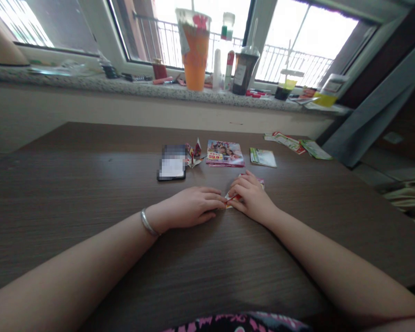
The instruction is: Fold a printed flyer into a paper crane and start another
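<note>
Both hands rest on the dark wooden table point(90, 184), meeting at a small piece of printed paper point(232, 198). My left hand point(190, 207), with a silver bracelet on its wrist, lies fingers together, its fingertips pressing the paper's left edge. My right hand point(251, 196) is curled over the paper and pinches it from the right, hiding most of it. Behind the hands lie a folded paper crane point(193, 154) and a colourful leaflet point(224, 153).
A black phone point(172, 162) lies left of the crane. More leaflets point(263, 157) and paper scraps point(290, 142) lie to the back right. The stone window sill point(90, 83) holds an orange cup point(195, 50), a dark drink cup point(244, 67), bottles and small items.
</note>
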Available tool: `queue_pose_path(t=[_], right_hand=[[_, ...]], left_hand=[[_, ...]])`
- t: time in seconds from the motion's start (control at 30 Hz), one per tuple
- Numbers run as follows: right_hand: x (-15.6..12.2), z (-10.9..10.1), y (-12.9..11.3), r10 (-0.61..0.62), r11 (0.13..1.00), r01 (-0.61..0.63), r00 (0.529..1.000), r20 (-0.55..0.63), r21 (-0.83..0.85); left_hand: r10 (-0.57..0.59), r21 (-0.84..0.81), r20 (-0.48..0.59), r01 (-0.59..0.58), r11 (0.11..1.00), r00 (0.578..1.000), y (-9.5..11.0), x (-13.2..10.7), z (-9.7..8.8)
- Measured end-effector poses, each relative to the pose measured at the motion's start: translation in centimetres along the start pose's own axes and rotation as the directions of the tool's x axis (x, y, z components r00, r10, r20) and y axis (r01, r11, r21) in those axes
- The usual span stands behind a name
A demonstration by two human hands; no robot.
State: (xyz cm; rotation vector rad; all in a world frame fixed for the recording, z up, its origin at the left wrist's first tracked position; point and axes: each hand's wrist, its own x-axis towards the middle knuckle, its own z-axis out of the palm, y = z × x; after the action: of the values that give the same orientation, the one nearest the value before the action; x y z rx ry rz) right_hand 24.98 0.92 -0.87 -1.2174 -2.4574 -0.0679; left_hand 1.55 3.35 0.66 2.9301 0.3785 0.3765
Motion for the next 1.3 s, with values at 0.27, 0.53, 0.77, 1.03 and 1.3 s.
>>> queue_pose_path(t=[0.27, 0.53, 0.77, 1.03, 1.3], right_hand=[[-0.3, -0.2, -0.1, 0.040, 0.994, -0.059, 0.981, -0.189, -0.096], [-0.6, 0.5, 0.3, -0.037, 0.999, 0.036, 0.999, -0.037, -0.016], [-0.5, 0.2, 0.1, -0.019, 1.000, 0.019, 1.000, 0.008, -0.009], [-0.4, -0.3, -0.4, 0.013, 1.000, -0.013, 0.999, 0.033, -0.015], [-0.6, -0.8, -0.7, -0.017, 0.998, 0.021, 0.997, 0.070, -0.052]], left_hand=[[-0.050, 0.108, 0.048, 0.045, 0.993, 0.998, 1.1, 0.1, -0.7], [-0.072, 0.071, 0.049, 0.068, 0.995, 0.996, 1.0, -0.1, -0.2], [-0.044, 0.024, 0.006, 0.044, 0.999, 0.999, 0.8, -0.1, -0.1], [-0.052, -0.014, 0.014, 0.052, 0.999, 0.999, 0.7, -0.2, -0.1], [-0.060, -0.004, 0.036, 0.060, 0.998, 0.998, 0.6, -0.1, -0.1]])
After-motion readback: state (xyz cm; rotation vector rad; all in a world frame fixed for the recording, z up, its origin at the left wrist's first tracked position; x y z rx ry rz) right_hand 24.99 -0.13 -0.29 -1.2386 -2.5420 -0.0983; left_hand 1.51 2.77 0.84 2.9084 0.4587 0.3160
